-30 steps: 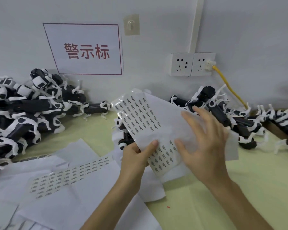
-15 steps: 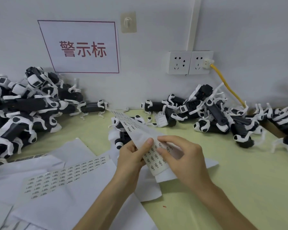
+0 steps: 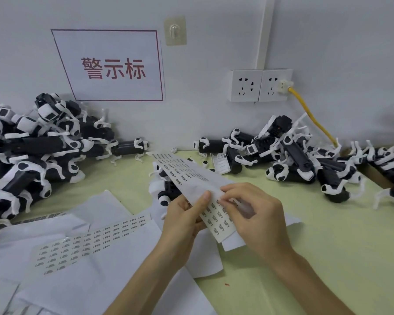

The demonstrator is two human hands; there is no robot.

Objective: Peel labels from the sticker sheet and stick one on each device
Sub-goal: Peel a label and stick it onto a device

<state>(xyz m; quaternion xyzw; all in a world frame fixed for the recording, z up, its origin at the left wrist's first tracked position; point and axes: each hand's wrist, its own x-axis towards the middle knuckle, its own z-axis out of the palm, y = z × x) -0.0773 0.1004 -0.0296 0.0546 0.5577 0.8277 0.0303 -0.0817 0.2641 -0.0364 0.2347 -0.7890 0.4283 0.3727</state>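
The long white sticker sheet printed with rows of small black labels [image 3: 184, 176] is held above the middle of the pale yellow-green counter [image 3: 328, 246]. It slants from its near end, between both hands, up to a far end that points left toward the wall.

The left hand [image 3: 182, 223] grips the sheet's near part from the left, with the thumb pressed flat on the printed face and the fingers curled underneath. The right hand [image 3: 255, 219] comes in from the right, its fingers curled and the fingertips pinching at the sheet just beside the left thumb. It cannot be told whether a label has lifted from the backing.

A black-and-white four-legged toy-like device [image 3: 166, 192] lies on the counter directly under the sheet, partly hidden by it. A large pile of similar devices [image 3: 32, 144] fills the far left of the counter. A second heap of devices [image 3: 293, 155] runs along the wall at far right.

At near left, loose white paper sheets [image 3: 100, 280] overlap one another. A second strip of printed labels [image 3: 89, 239] lies flat on them.

On the wall hang a white sign with red characters [image 3: 114, 67] and a double white socket [image 3: 259, 85]. A yellow cable [image 3: 312, 119] is plugged into the socket's right half.
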